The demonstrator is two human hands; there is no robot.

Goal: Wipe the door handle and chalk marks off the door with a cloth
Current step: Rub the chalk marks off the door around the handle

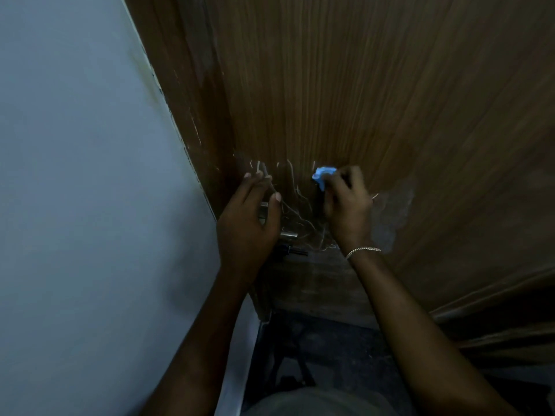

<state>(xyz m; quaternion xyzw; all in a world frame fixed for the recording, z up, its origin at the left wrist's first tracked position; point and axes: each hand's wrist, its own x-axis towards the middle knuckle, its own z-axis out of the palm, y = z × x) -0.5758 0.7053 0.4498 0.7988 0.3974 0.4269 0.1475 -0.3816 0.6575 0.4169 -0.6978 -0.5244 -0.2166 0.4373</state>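
Observation:
A brown wooden door (345,85) fills the upper right. White chalk marks (295,202) scrawl across it between my hands. My right hand (348,205) is closed on a small blue cloth (322,175), which it presses to the door at the upper right of the marks. My left hand (249,220) lies flat on the door with fingers spread, over the metal door handle (288,234), of which only short silver bits show. A dark key or latch (292,252) sticks out just below the handle.
A pale blue-grey wall (90,175) runs down the left, meeting the door frame (186,115). A whitish smeared patch (390,211) lies on the door right of my right hand. The dark floor (324,355) is below.

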